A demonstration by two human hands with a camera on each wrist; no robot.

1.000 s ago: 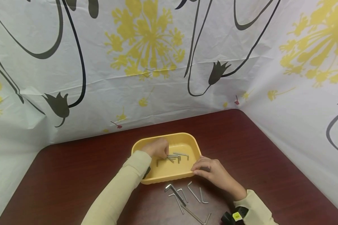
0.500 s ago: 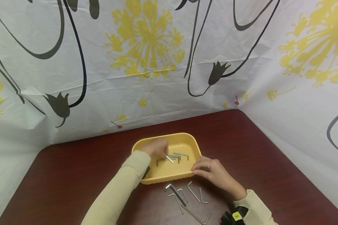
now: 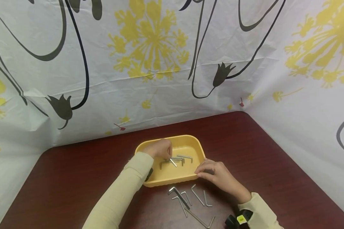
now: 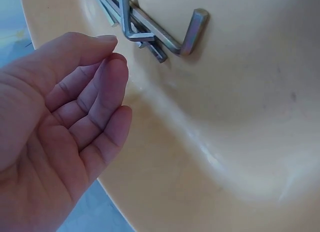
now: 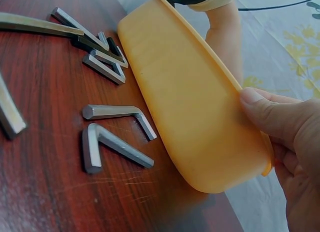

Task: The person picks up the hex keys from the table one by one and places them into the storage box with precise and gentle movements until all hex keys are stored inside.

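Note:
A yellow plastic tray (image 3: 160, 182) with rounded corners stands on the table, several L-shaped hex keys (image 3: 184, 156) lying inside it. My left hand (image 3: 160, 149) reaches into the tray, thumb and fingertips drawn together. A silver hex key (image 3: 173, 163) juts out from under those fingertips in the head view. In the left wrist view, the fingertips are beside the pile, and the exact pinch point is hidden. My right hand (image 5: 295, 127) grips the tray's right-hand rim, with the thumb on one side and the fingers curled around the other.
On the dark red table (image 3: 83, 187), several more hex keys (image 3: 197, 194) of different sizes lie loose just in front of the tray. Patterned white cloth (image 3: 149, 105) hangs behind the table and along its sides.
The hex key at my left fingertips has turned slightly and catches more light than a second ago. My right hand and the tray stay in place.

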